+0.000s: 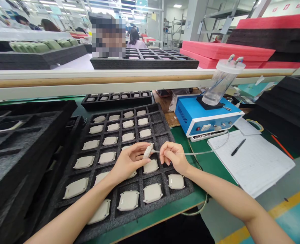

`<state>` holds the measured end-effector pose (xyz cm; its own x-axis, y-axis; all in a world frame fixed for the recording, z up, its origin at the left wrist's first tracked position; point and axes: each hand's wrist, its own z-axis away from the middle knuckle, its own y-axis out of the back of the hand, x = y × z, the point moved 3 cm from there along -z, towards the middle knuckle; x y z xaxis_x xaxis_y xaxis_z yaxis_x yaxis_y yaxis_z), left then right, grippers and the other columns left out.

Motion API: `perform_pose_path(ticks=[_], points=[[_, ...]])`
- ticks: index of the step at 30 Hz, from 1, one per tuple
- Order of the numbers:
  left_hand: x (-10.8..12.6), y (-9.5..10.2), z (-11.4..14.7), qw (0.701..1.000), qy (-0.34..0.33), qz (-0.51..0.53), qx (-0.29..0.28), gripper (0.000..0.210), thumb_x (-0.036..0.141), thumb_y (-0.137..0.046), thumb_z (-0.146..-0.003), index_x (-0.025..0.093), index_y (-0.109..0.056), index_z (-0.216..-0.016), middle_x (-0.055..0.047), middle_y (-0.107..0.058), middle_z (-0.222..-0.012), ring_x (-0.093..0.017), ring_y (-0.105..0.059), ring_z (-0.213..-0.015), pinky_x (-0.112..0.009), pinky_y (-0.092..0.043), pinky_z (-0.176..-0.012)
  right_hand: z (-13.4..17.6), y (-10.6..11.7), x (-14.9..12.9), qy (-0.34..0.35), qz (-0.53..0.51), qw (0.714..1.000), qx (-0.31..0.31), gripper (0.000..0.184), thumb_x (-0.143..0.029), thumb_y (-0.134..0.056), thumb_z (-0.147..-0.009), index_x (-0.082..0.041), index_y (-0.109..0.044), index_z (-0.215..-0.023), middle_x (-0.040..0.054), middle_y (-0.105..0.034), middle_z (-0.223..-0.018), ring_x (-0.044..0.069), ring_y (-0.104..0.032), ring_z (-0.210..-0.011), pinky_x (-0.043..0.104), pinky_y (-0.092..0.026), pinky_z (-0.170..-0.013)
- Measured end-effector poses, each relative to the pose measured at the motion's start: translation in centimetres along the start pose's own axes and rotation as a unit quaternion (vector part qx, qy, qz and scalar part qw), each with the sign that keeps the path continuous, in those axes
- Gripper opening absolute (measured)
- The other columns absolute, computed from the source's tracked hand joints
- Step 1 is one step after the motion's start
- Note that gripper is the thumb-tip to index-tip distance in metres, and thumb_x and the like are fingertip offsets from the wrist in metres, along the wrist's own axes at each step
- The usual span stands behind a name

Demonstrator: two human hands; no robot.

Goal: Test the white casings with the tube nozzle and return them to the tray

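Observation:
My left hand [128,159] pinches a cream-coloured watch case [148,151] between thumb and fingers, tilted on edge above the tray. From the right, my right hand [174,156] grips a thin clear tube [203,153], its narrow tip at the side of the case. Whether the tip enters the case is too small to tell. Both hands hover over a black foam tray [161,128], whose compartments hold rows of similar cream watch cases [128,200]. Some compartments along its right side show bare foam. The tube runs back to a blue machine box [208,118].
A clear cylinder [220,84] stands on the blue box. Papers [254,166] with a black pen [238,147] lie at right. More foam trays [4,145] are stacked at left. A shelf [139,76] crosses the back, carrying trays and pink foam [226,51]. Other people sit beyond.

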<state>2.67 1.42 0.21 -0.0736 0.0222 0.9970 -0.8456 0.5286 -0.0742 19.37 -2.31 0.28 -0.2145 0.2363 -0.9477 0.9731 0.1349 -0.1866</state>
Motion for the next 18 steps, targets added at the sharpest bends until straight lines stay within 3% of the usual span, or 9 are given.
perform_pose_path(ticks=[2, 4, 7, 10, 13, 16, 18], points=[[-0.1, 0.1, 0.0, 1.000, 0.007, 0.001, -0.002, 0.045, 0.018, -0.078, -0.064, 0.018, -0.061, -0.106, -0.006, -0.070, -0.101, -0.020, -0.066, -0.095, -0.032, -0.051, -0.089, 0.2, 0.4, -0.3, 0.060, 0.002, 0.996, 0.059, 0.011, -0.016, -0.049, -0.075, -0.016, -0.057, -0.067, -0.0031, -0.057, -0.049, 0.006, -0.039, -0.034, 0.018, -0.028, -0.035], [-0.3, 0.3, 0.0, 1.000, 0.012, 0.012, 0.009, 0.051, 0.021, -0.078, -0.066, 0.019, -0.056, -0.111, -0.006, -0.071, -0.098, -0.020, -0.067, -0.091, -0.035, -0.050, -0.090, 0.5, 1.2, -0.8, 0.143, -0.012, 0.976, 0.161, 0.012, -0.017, -0.049, -0.079, -0.017, -0.057, -0.069, -0.0026, -0.059, -0.055, 0.005, -0.041, -0.035, 0.019, -0.028, -0.036], [-0.4, 0.5, -0.1, 0.998, 0.027, 0.047, 0.045, 0.040, 0.031, -0.072, -0.073, 0.017, -0.053, -0.106, -0.008, -0.072, -0.096, -0.020, -0.068, -0.088, -0.036, -0.050, -0.088, 0.6, 2.0, -0.9, 0.204, -0.040, 0.945, 0.252, 0.013, -0.019, -0.048, -0.083, -0.018, -0.056, -0.072, -0.0020, -0.062, -0.063, 0.005, -0.042, -0.037, 0.019, -0.028, -0.036], [-0.1, -0.1, -0.4, 0.996, 0.055, 0.031, 0.057, 0.032, 0.041, -0.063, -0.079, 0.014, -0.056, -0.093, -0.010, -0.070, -0.096, -0.019, -0.067, -0.082, -0.033, -0.052, -0.080, 0.2, 2.1, -0.7, 0.185, -0.047, 0.948, 0.255, 0.012, -0.019, -0.048, -0.083, -0.018, -0.055, -0.073, -0.0019, -0.062, -0.065, 0.005, -0.041, -0.036, 0.019, -0.027, -0.036], [0.6, -1.8, -0.8, 0.991, 0.049, -0.119, 0.024, 0.030, 0.042, -0.053, -0.084, 0.014, -0.057, -0.095, -0.007, -0.066, -0.090, -0.016, -0.066, -0.074, -0.030, -0.053, -0.069, 0.1, 2.2, -0.6, 0.165, -0.052, 0.951, 0.257, 0.012, -0.019, -0.047, -0.083, -0.018, -0.053, -0.073, -0.0025, -0.061, -0.064, 0.005, -0.040, -0.036, 0.019, -0.027, -0.036], [1.1, -4.2, -1.4, 0.951, -0.011, -0.308, -0.012, 0.025, 0.037, -0.050, -0.086, 0.015, -0.056, -0.097, -0.003, -0.064, -0.078, -0.015, -0.062, -0.067, -0.028, -0.050, -0.063, 0.2, 2.1, -0.7, 0.155, -0.045, 0.954, 0.251, 0.012, -0.019, -0.047, -0.082, -0.018, -0.053, -0.072, -0.0025, -0.060, -0.062, 0.005, -0.040, -0.036, 0.020, -0.027, -0.036], [1.0, -5.7, -1.8, 0.923, -0.050, -0.381, -0.025, 0.019, 0.033, -0.056, -0.083, 0.017, -0.058, -0.093, -0.002, -0.064, -0.075, -0.016, -0.059, -0.070, -0.029, -0.048, -0.066, 0.2, 2.0, -0.7, 0.148, -0.038, 0.958, 0.241, 0.012, -0.019, -0.047, -0.081, -0.018, -0.053, -0.071, -0.0022, -0.060, -0.062, 0.005, -0.039, -0.035, 0.020, -0.027, -0.036]])
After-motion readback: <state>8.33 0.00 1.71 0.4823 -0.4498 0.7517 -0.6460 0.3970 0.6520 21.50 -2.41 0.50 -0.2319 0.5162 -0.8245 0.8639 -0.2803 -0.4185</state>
